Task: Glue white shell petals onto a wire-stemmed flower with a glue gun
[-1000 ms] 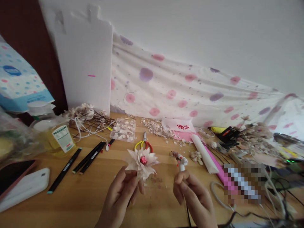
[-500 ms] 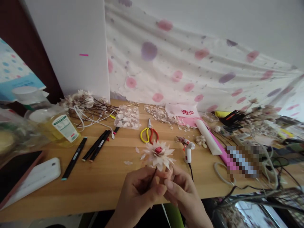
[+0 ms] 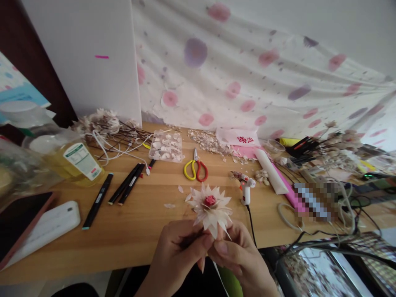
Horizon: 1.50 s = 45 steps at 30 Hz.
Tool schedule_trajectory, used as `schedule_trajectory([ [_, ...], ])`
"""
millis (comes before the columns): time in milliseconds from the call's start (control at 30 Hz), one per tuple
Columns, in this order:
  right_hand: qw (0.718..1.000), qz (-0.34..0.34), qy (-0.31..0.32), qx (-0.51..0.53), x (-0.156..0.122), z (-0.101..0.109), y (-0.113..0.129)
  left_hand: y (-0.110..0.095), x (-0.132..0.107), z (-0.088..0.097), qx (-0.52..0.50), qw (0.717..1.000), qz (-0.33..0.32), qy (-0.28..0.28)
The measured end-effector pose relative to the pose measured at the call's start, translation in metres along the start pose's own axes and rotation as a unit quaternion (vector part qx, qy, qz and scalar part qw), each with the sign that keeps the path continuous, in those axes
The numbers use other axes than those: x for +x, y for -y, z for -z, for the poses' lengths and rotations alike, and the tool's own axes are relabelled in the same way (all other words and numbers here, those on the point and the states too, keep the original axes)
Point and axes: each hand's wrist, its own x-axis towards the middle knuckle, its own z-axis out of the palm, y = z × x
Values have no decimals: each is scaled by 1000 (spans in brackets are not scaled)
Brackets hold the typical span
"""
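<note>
A handmade flower (image 3: 213,210) with pale pointed petals and a red centre stands upright just above the table's front edge. My left hand (image 3: 182,247) is closed beneath its head, around the stem, which is mostly hidden by the fingers. At the flower's lower right, my right hand (image 3: 238,253) is closed in a pinch on a pale petal (image 3: 225,232) under the head; the fingertips cover part of it. Both thumbs nearly meet. Beyond the flower lie pliers (image 3: 195,167) with one yellow and one red handle. A small white hot glue gun (image 3: 246,190) stands to the right.
A clear box (image 3: 166,146) of pale petals sits at the back, beside scattered petal pieces (image 3: 207,142). Black markers (image 3: 98,201), a phone (image 3: 24,220) and a bottle of yellow liquid (image 3: 82,161) occupy the left. Cables (image 3: 321,243) tangle at the right, near a white roll (image 3: 270,171).
The flower head has tipped more toward me, showing more of its face. My right fingers have stayed at its lower right side. The whole view has shifted slightly.
</note>
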Motion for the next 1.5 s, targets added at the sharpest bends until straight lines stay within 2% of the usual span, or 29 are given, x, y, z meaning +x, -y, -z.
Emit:
schedule_trajectory([
  [100,1000,-12,-12,4,2,-1,-2,0,-1,3,-13,1000,4,1],
  [200,1000,2,4,26,5,-2,-3,0,0,4,-16,1000,7,3],
  [333,998,14,23,61,8,-2,-5,3,2,5,25,999,-28,0],
  [433,997,16,24,72,7,0,-9,8,3,4,14,999,-37,2],
  [500,998,24,4,53,5,2,-11,11,2,3,-20,1000,-20,3],
  [567,997,54,-53,-8,2,2,-13,13,1,2,-49,998,7,-24],
  [633,978,113,-130,-119,-3,1,-14,14,-1,0,-52,996,27,-60],
  [700,934,193,-192,-232,-7,-1,-14,14,-2,-3,-43,995,36,-85],
  [767,884,270,-215,-314,-11,-3,-12,16,-3,-4,-47,991,46,-114],
  [833,847,323,-217,-363,-13,-5,-11,19,-3,-5,-63,987,55,-136],
  [900,826,344,-217,-390,-15,-6,-12,23,-4,-7,-80,988,53,-122],
  [967,817,352,-226,-396,-15,-7,-15,27,-4,-8,-96,990,47,-97],
  [1133,798,363,-248,-412,-14,-9,-22,29,-5,-11,-95,984,52,-141],
  [1233,807,350,-248,-406,-18,-7,-18,25,2,-3,-67,978,26,-195],
  [1300,822,335,-272,-370,-22,-6,-15,22,7,3,-40,962,-19,-270],
  [1333,830,323,-294,-348,-24,-6,-13,21,8,5,-13,959,-36,-280],
  [1400,844,284,-337,-307,-28,-8,-12,19,7,2,43,969,-11,-242],
  [1500,867,220,-359,-267,-29,-13,-12,15,-2,-14,103,983,34,-149],
])
